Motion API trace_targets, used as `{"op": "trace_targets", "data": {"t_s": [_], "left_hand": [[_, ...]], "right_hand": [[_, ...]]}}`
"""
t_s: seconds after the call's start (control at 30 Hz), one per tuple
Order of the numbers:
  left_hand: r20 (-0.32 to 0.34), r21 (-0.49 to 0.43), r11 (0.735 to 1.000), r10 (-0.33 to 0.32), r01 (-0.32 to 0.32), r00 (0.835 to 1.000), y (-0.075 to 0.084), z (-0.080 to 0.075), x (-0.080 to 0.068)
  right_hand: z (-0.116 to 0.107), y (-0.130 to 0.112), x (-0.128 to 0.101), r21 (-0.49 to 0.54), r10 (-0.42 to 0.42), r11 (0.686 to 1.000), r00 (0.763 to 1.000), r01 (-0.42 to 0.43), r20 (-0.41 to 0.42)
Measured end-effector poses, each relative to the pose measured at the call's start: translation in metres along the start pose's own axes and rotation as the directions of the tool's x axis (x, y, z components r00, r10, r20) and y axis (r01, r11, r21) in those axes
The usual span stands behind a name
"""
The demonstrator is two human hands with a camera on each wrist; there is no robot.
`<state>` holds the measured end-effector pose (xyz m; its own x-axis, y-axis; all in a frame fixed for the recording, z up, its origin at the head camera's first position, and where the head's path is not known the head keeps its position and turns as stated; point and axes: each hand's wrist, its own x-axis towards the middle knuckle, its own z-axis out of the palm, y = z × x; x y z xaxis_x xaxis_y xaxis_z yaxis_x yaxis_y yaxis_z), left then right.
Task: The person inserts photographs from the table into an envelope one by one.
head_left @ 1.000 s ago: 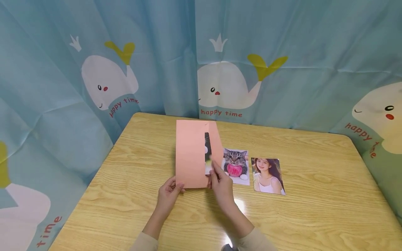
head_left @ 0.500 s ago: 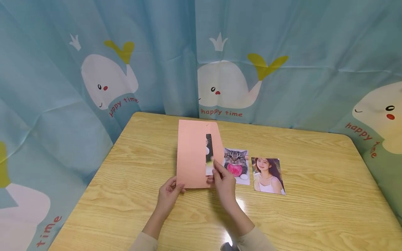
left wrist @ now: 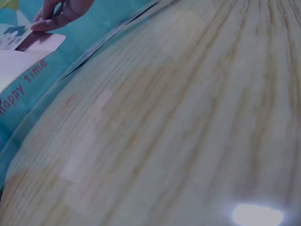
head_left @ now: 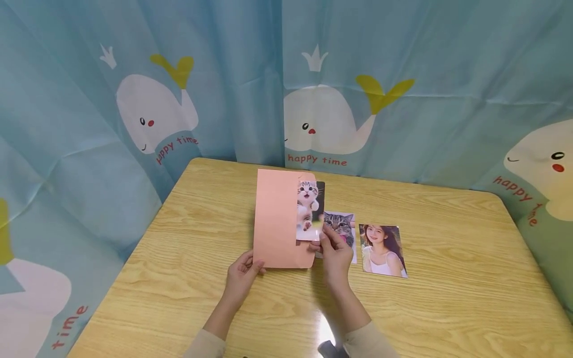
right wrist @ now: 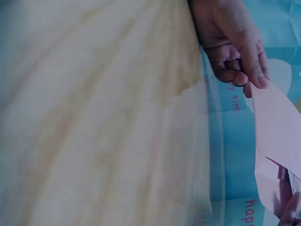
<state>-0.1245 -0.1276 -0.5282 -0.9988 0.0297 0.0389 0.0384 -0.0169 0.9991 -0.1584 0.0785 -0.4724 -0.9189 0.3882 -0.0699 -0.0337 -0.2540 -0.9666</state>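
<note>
A pink envelope (head_left: 276, 219) stands over the wooden table (head_left: 447, 308), and my left hand (head_left: 253, 268) pinches its lower left corner. A kitten photo (head_left: 309, 209) sticks halfway out of the envelope's right side. My right hand (head_left: 320, 238) pinches that photo at its bottom edge. In the right wrist view my left hand (right wrist: 235, 52) grips the pink envelope (right wrist: 277, 136) by a corner. In the left wrist view, fingers (left wrist: 54, 12) at the top left pinch the corner of a photo (left wrist: 35, 40).
A tabby cat photo (head_left: 343, 224) lies on the table just right of the envelope, partly behind my right hand. A portrait photo (head_left: 382, 248) lies further right. A blue whale-print curtain (head_left: 403, 59) hangs close behind and beside the table.
My right hand has drawn the kitten photo to the right, out of the envelope, so much more of it shows. My left hand has kept its hold on the envelope.
</note>
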Motion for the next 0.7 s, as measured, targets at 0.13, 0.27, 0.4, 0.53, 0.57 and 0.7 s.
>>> {"op": "trace_targets", "data": {"t_s": [0.13, 0.27, 0.4, 0.53, 0.57, 0.7], "left_hand": [[0.02, -0.003, 1.0, -0.011, 0.011, 1.0, -0.002, -0.001, 0.0], [0.038, -0.01, 1.0, 0.0, 0.0, 0.999, -0.002, 0.001, 0.001], [0.023, -0.024, 0.999, 0.026, -0.025, 0.999, -0.001, 0.003, 0.002], [0.025, -0.009, 1.0, 0.028, -0.028, 0.999, 0.0, 0.002, 0.001], [0.027, -0.003, 1.0, 0.027, -0.027, 0.999, 0.0, 0.002, 0.0], [0.023, 0.005, 1.0, 0.022, -0.022, 0.999, -0.001, 0.0, 0.0]], "right_hand": [[0.004, 0.003, -0.002, 0.026, 0.068, 0.997, 0.998, -0.069, 0.017], [0.012, 0.006, -0.009, 0.038, 0.081, 0.996, 0.994, -0.084, 0.071], [0.016, 0.004, -0.012, 0.028, 0.053, 0.998, 0.994, -0.056, 0.097], [0.016, 0.004, -0.014, -0.053, 0.042, 0.998, 0.993, -0.036, 0.112], [0.016, 0.005, -0.015, -0.073, 0.042, 0.997, 0.992, -0.034, 0.119], [0.016, 0.006, -0.016, -0.117, 0.048, 0.993, 0.988, -0.031, 0.148]]}}
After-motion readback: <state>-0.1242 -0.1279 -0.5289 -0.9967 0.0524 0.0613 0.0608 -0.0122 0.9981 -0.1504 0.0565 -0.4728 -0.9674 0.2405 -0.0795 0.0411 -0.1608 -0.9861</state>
